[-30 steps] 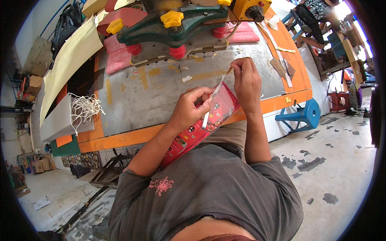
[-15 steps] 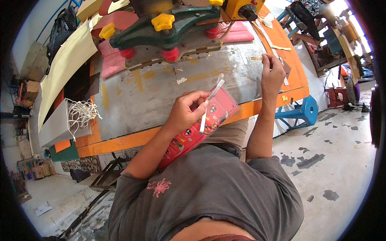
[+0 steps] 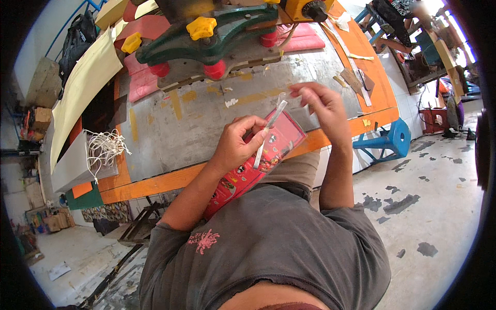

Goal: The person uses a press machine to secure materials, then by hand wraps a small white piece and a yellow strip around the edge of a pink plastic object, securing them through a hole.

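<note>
My left hand [image 3: 238, 142] is closed on a long red printed plastic pouch [image 3: 240, 181], tilted in front of my body. Between the thumb and fingers it also pinches a narrow white strip [image 3: 277, 114], which crosses the pouch and pokes out past its upper edge. Slightly blurred, my right hand [image 3: 323, 111] hovers near the strip's upper end. Its fingers are loosely bent and apart from the thumb, and nothing shows between them. A short yellowish strip [image 3: 340, 81] lies on the table beside a brown piece [image 3: 352, 81].
A green press frame [image 3: 212, 49] with yellow knobs and red feet stands over the grey metal tabletop [image 3: 191, 134]. White cords [image 3: 106, 147] hang over a grey box at the left. The table has an orange wooden edge [image 3: 155, 188]. A blue stool [image 3: 395, 140] stands at the right.
My right hand has come left from the table's right side to near the white strip. The yellowish strip at its fingertips before now lies on the table. My left hand keeps its grip.
</note>
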{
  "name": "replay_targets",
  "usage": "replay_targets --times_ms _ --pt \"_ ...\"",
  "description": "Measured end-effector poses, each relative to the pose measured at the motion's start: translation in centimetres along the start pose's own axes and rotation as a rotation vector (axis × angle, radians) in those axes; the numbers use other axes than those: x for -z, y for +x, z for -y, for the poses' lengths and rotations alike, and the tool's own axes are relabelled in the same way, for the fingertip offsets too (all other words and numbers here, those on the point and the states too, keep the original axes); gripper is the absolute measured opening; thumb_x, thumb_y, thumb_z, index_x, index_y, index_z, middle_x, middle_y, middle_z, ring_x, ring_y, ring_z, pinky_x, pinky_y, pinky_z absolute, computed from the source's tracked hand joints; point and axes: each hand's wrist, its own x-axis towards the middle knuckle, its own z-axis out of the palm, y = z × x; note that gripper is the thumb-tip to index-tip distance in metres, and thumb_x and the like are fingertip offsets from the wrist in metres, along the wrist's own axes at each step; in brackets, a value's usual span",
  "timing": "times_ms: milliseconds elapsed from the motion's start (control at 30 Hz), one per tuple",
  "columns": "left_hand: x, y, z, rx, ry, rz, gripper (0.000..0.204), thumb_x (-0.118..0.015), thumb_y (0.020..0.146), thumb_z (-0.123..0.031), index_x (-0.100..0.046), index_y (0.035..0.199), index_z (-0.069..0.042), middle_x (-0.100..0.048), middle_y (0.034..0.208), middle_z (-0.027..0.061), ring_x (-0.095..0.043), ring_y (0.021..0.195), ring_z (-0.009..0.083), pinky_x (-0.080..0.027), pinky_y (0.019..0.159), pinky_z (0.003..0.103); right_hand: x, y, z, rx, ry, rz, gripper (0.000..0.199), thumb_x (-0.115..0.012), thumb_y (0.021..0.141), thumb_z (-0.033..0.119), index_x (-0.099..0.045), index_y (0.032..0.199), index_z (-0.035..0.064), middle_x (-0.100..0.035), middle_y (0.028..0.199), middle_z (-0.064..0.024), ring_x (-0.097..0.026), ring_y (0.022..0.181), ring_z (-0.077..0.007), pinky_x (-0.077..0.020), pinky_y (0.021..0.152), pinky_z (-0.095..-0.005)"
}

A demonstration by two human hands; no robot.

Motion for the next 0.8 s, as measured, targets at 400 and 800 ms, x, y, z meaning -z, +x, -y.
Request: replay_targets --times_ms 400,800 --pt "0.4 0.4 -1.3 -0.184 0.225 0.006 0.016 -0.074 0.098 -0.014 -0.069 0.089 -0.002 -0.066 0.081 0.0069 -0.059 0.078 0.0206 -0.047 0.075 0.036 -3.5 0.2 0.2 -0.107 0.234 0.063 0.020 -0.079 0.099 0.019 -0.068 0.097 0.0025 -0.065 0.084 0.0037 -0.057 0.074 -0.0032 -0.0447 0.065 -0.0217" --pt "0.4 0.5 -1.8 -0.185 0.252 -0.015 0.015 -0.074 0.095 -0.014 -0.068 0.086 -0.003 -0.062 0.075 0.0068 -0.055 0.073 0.0220 -0.044 0.075 0.037 -5.9 -0.8 -0.2 -0.197 0.508 -0.215 0.013 -0.077 0.097 0.011 -0.068 0.093 0.0022 -0.066 0.079 0.0022 -0.057 0.068 -0.0041 -0.0437 0.061 -0.0218"
